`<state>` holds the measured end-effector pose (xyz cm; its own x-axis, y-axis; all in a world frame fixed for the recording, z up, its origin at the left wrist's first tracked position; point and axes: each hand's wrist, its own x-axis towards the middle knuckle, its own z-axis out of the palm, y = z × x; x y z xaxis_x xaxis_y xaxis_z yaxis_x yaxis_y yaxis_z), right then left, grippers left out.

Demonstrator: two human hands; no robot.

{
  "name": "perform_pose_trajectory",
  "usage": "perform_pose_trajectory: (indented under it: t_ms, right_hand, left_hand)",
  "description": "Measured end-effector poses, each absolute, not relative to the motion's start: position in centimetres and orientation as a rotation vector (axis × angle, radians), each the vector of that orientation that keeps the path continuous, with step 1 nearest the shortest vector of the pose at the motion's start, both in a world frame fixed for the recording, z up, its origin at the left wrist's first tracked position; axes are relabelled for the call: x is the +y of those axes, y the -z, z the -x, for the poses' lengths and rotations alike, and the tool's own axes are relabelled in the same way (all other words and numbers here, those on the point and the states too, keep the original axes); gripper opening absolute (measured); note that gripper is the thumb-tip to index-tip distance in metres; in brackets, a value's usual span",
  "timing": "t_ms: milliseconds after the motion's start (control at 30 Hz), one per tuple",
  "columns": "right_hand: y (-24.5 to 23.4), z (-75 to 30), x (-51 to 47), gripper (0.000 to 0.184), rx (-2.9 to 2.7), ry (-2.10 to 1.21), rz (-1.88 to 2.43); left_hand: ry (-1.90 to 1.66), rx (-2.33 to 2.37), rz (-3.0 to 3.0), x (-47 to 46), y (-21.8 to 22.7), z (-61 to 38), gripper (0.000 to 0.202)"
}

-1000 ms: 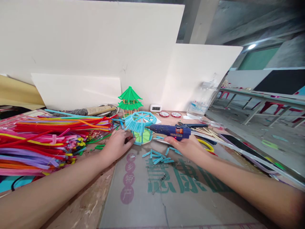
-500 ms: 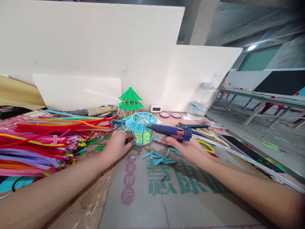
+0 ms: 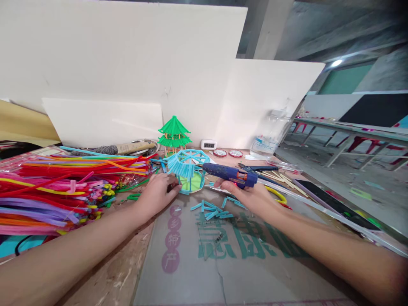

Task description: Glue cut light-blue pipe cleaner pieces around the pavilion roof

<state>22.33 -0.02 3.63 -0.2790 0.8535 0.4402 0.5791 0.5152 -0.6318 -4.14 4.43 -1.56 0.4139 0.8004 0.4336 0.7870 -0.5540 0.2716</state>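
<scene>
My right hand (image 3: 248, 196) is closed round a blue hot glue gun (image 3: 230, 174), whose nozzle points left at a small light-blue pavilion model (image 3: 188, 169) made of pipe cleaners on a green base. My left hand (image 3: 159, 193) rests against the model's left side, fingers curled at its base, steadying it. Several short cut light-blue pipe cleaner pieces (image 3: 212, 210) lie on the cardboard sheet (image 3: 229, 259) just in front of the model.
A finished green pavilion (image 3: 174, 132) stands behind the blue one. A big pile of coloured pipe cleaners (image 3: 63, 187) fills the left. White foam boards (image 3: 127, 63) back the table. A water bottle (image 3: 269, 138), small clock (image 3: 208, 144), scissors and wooden sticks (image 3: 280, 176) lie right.
The glue gun has shifted slightly left and closer to the blue model's roof. My left hand has stayed at the model's base.
</scene>
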Motion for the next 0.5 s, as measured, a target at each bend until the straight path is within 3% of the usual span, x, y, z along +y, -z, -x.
perform_pose_trajectory:
  t_ms: [500]
  right_hand:
    - [-3.78,-22.14,-0.11,0.026,-1.982,-0.408,1.18]
  left_hand:
    - [-0.822,1.48,-2.606,4.4,1.48,4.1,0.023]
